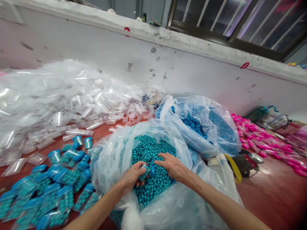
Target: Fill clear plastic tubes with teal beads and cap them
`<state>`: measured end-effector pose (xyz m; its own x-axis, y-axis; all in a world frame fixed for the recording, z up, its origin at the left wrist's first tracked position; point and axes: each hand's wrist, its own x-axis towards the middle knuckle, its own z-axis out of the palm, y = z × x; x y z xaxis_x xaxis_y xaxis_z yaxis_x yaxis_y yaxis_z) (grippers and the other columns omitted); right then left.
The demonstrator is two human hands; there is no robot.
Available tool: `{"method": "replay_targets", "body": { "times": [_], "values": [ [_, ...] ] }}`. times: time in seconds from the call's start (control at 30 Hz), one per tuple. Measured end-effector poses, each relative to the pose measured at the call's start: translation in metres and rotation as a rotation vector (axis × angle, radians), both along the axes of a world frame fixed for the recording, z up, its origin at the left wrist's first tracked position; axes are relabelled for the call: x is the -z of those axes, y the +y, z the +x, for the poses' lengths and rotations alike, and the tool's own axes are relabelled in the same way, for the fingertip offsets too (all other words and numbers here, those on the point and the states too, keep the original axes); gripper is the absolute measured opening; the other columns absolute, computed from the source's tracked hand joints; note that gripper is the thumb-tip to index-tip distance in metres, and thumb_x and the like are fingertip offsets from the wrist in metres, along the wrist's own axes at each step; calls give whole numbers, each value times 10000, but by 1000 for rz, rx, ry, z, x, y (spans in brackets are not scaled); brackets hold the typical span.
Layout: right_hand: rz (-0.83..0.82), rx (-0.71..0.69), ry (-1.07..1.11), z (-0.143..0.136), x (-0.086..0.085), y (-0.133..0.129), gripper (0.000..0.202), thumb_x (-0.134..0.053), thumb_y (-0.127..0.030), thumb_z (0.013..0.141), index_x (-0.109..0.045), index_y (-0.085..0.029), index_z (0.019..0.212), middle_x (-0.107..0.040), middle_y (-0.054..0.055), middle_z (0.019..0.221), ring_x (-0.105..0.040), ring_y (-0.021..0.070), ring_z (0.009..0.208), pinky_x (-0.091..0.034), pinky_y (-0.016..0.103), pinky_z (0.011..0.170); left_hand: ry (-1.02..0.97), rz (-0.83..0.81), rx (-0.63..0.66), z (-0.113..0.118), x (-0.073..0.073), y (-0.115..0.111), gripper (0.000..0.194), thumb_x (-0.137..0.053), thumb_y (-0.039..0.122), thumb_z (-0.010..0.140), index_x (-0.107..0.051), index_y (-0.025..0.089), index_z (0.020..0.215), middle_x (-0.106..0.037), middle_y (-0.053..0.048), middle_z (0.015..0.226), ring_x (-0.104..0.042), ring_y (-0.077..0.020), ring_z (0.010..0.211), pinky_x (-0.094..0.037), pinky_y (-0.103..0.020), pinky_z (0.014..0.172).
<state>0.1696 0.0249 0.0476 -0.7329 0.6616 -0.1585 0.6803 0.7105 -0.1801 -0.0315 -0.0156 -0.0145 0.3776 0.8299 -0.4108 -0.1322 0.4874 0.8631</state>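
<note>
A large clear plastic bag (112, 159) stands open in front of me, full of teal beads (153, 143). Above the beads, my left hand (134, 174) is closed around a small clear container (144, 171) with teal beads showing in it. My right hand (174, 166) is over the bead heap with its fingers spread and nothing visibly gripped. Between the two hands is a small blue cap (153, 171); whether it touches the left hand's container I cannot tell. Left of the bag lie several filled containers (64, 196) with blue caps.
Clear empty plastic sleeves (59, 95) are piled along the wall at the left. Behind the bead bag sits another bag (216, 127) of blue caps. Pink pieces (263, 137) and a dark tape dispenser-like object (244, 163) lie on the red surface (275, 195) at the right.
</note>
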Motion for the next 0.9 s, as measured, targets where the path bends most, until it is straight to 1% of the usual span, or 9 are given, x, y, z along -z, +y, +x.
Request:
{"method": "replay_targets", "body": {
  "times": [0.13,0.3,0.4,0.5,0.57,0.67,0.77,0.83,0.9],
  "values": [
    [60,-159,-73,-12,10,2,371,-350,-130,871,-526,-278,1162,-398,82,1311,-341,255,1193,-347,428,901,-19,1,-31,-4,-3,-2,449,-549,491,691,-397,188,986,-555,51,649,-456,-38,354,-220,-146,304],
    [136,-46,-38,-11,20,8,365,-340,-107,879,-494,-224,1190,-446,104,1237,-433,204,1057,-376,347,846,-11,9,-71,-7,-2,-4,446,-548,498,691,-391,185,967,-557,47,655,-452,-36,350,-212,-146,298],
    [143,-93,-67,-12,22,6,294,-361,-148,885,-563,-240,1078,-490,89,1134,-447,201,958,-376,343,793,-6,16,-76,-6,0,-4,426,-548,491,693,-399,185,948,-558,49,650,-453,-35,350,-214,-145,297],
    [120,-186,-98,-19,28,6,222,-390,-215,887,-608,-227,931,-512,86,1062,-427,223,982,-369,359,784,0,13,-83,-5,0,-4,449,-561,495,677,-391,187,956,-561,52,640,-450,-39,344,-212,-147,295],
    [101,-163,-59,-21,29,7,194,-417,-202,873,-611,-203,862,-525,88,1047,-432,221,998,-369,353,791,-10,8,-81,-5,0,-3,466,-573,498,663,-387,190,960,-562,54,633,-452,-43,345,-214,-149,298],
    [-15,29,181,-17,17,7,151,-443,-176,851,-593,-180,873,-577,59,928,-507,165,875,-391,286,750,-28,-5,-49,-7,1,-4,471,-592,494,643,-389,199,949,-569,52,629,-467,-57,360,-219,-151,306],
    [-187,306,478,0,-13,-1,136,-434,-224,853,-559,-172,866,-541,-27,643,-501,108,597,-391,213,581,5,-16,-21,-6,3,-3,454,-589,498,651,-397,203,938,-571,52,620,-461,-60,363,-211,-148,309],
    [-141,458,634,22,-34,-9,159,-434,-277,849,-557,-178,868,-527,-39,621,-480,102,559,-376,206,543,21,-22,-4,-5,5,-2,437,-581,500,663,-400,208,932,-564,57,609,-447,-55,360,-201,-144,311],
    [30,621,759,56,-48,-17,202,-450,-332,830,-574,-182,883,-560,-19,685,-495,114,604,-383,215,563,35,-37,14,-5,6,0,423,-578,504,666,-402,213,918,-557,61,597,-434,-51,351,-189,-141,312]
  ]
}}
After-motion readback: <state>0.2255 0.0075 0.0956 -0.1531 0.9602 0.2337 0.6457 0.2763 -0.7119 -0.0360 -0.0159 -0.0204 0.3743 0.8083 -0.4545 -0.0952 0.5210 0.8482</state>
